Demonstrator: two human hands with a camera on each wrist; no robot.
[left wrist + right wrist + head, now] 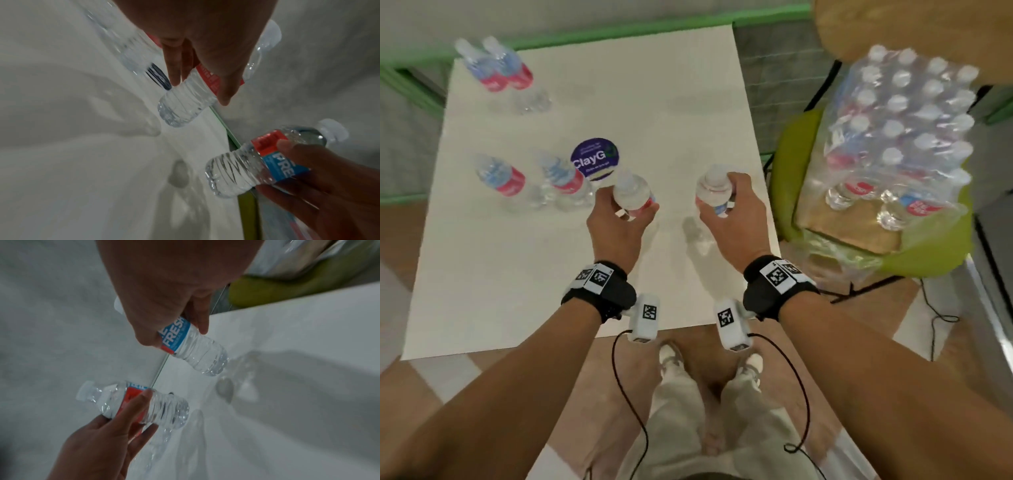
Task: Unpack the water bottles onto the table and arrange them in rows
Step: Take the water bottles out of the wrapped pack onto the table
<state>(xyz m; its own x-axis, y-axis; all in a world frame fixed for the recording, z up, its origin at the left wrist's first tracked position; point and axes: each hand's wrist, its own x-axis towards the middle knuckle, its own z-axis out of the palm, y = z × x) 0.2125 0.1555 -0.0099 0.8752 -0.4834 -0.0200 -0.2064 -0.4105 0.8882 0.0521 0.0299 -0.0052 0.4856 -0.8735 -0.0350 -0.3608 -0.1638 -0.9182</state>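
My left hand point(627, 206) grips a clear water bottle point(631, 192) with a red and blue label around its middle, held over the white table point(585, 267). The left wrist view shows that bottle point(185, 105) with its base a little above the tabletop. To its right, my right hand point(717, 200) grips a second bottle point(713, 186) the same way, seen close in the right wrist view point(195, 352). Two bottles point(500, 176) point(561, 180) stand left of my left hand. Another pair point(496, 70) stands at the far left corner.
A shrink-wrapped pack of several bottles point(900, 137) sits on a green chair point(787, 164) right of the table, its near side torn open. A round purple sticker point(594, 158) lies on the table behind my left hand. Cables run across the floor by the chair.
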